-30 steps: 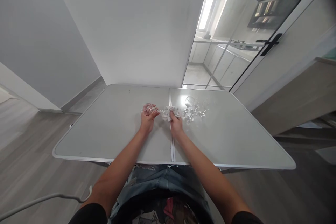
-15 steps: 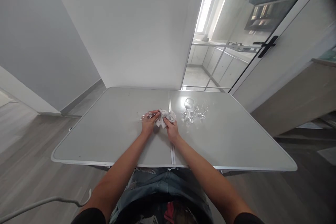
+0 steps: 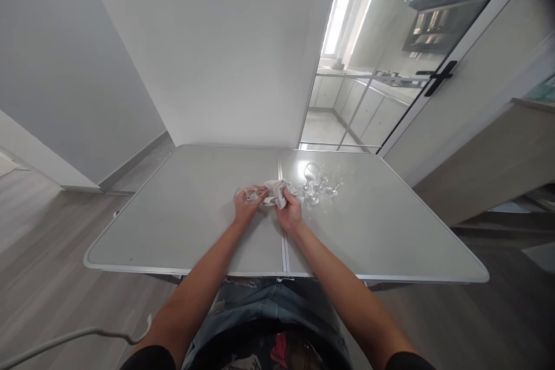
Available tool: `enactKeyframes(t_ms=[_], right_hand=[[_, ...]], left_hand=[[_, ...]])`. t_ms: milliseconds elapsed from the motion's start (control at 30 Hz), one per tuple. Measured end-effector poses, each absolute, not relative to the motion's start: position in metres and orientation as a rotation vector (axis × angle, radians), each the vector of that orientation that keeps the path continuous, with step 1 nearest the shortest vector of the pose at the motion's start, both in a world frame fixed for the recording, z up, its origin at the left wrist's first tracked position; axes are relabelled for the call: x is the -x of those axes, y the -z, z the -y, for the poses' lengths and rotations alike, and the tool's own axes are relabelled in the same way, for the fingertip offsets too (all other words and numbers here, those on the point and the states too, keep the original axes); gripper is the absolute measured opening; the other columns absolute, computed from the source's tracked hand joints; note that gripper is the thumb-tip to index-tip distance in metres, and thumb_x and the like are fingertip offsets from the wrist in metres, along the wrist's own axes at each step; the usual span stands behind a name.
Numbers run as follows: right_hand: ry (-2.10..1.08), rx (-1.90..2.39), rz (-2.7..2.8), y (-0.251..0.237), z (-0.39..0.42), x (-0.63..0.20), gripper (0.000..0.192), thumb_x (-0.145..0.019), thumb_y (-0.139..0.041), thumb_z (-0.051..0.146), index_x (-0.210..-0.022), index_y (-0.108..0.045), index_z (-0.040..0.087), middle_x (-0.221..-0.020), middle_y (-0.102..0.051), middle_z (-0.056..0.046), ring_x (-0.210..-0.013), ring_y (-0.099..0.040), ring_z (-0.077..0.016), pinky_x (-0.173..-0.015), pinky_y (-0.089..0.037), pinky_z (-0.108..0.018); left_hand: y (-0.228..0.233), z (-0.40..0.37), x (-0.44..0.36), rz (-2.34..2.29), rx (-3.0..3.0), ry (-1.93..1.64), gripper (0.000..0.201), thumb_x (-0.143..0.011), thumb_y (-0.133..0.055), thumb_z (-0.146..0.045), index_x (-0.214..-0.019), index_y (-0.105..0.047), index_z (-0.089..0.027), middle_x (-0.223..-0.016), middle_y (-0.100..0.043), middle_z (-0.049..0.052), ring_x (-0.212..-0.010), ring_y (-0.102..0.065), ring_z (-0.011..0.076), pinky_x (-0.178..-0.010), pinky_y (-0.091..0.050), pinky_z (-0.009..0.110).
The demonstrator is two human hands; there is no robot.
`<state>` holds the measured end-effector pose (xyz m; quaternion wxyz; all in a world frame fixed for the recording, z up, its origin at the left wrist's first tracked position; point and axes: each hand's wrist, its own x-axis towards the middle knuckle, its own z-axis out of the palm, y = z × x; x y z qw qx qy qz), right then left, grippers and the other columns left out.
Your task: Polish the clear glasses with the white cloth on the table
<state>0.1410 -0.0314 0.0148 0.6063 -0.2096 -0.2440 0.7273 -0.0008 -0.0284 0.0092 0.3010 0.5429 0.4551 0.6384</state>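
Left hand [image 3: 245, 208]'s got its fingers curled round a clear glass [image 3: 250, 195], just left of the table seam [image 3: 285, 251]. Right hand [image 3: 290, 214]'s pinching a bunched whitish cloth [image 3: 276, 191] over the seam, at the glass's end. More stemmed glasses [image 3: 313, 199] sit right of the seam. Shirt print [image 3: 281, 350]'s too blurry to read.

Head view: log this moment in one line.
left hand: holding wine glass | right hand: holding white cloth | wine glasses: grouped on table, right of both hands
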Motion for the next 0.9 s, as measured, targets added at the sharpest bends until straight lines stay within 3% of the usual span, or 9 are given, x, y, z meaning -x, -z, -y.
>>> enactKeyframes(t_ms=[133, 300, 467, 667, 900], right_hand=[[-1.74, 0.484, 0.637, -0.014, 0.031, -0.14, 0.024, -0.09, -0.063, 0.038, -0.108, -0.071, 0.024, -0.112, -0.075, -0.002, -0.103, -0.069, -0.0197, -0.088, -0.056, -0.033], [-1.702, 0.601, 0.612, -0.011, 0.03, -0.146, 0.019, -0.085, -0.068, 0.036, -0.1, -0.071, 0.024, -0.098, -0.076, 0.0, -0.09, -0.07, -0.0172, -0.078, -0.056, -0.029], [-1.671, 0.55, 0.673, -0.013, 0.03, -0.142, 0.027, -0.088, -0.065, 0.043, -0.107, -0.07, 0.024, -0.112, -0.074, -0.003, -0.104, -0.068, -0.0188, -0.088, -0.055, -0.032], [-1.73, 0.573, 0.728, -0.012, 0.033, -0.136, 0.027, -0.085, -0.069, 0.04, -0.106, -0.071, 0.022, -0.101, -0.075, -0.003, -0.091, -0.069, -0.0171, -0.081, -0.055, -0.028], [-1.653, 0.525, 0.657, -0.012, 0.03, -0.138, 0.024, -0.088, -0.066, 0.039, -0.105, -0.071, 0.023, -0.103, -0.075, -0.002, -0.095, -0.07, -0.0173, -0.086, -0.055, -0.03]], left_hand=[[-0.01, 0.026, 0.004, -1.156, -1.481, -1.715, 0.023, -0.075, -0.08, -0.043, -0.087, -0.078, -0.024, -0.097, -0.075, 0.007, -0.098, -0.07, 0.0235, -0.098, -0.054, 0.045], [-0.02, 0.025, 0.007, -1.216, -1.294, -1.769, 0.025, -0.07, -0.084, -0.043, -0.081, -0.078, -0.02, -0.089, -0.076, 0.009, -0.09, -0.07, 0.0247, -0.094, -0.055, 0.044], [-0.018, 0.029, 0.002, -1.117, -1.389, -1.597, 0.022, -0.068, -0.086, -0.039, -0.079, -0.079, -0.021, -0.09, -0.076, 0.009, -0.093, -0.07, 0.0252, -0.096, -0.054, 0.044], [-0.015, 0.028, -0.001, -1.221, -1.338, -1.713, 0.025, -0.069, -0.085, -0.042, -0.082, -0.077, -0.022, -0.091, -0.076, 0.008, -0.09, -0.07, 0.022, -0.095, -0.054, 0.041], [-0.014, 0.027, 0.001, -1.181, -1.481, -1.634, 0.019, -0.07, -0.084, -0.038, -0.08, -0.077, -0.023, -0.089, -0.076, 0.007, -0.093, -0.071, 0.0225, -0.097, -0.053, 0.04]])
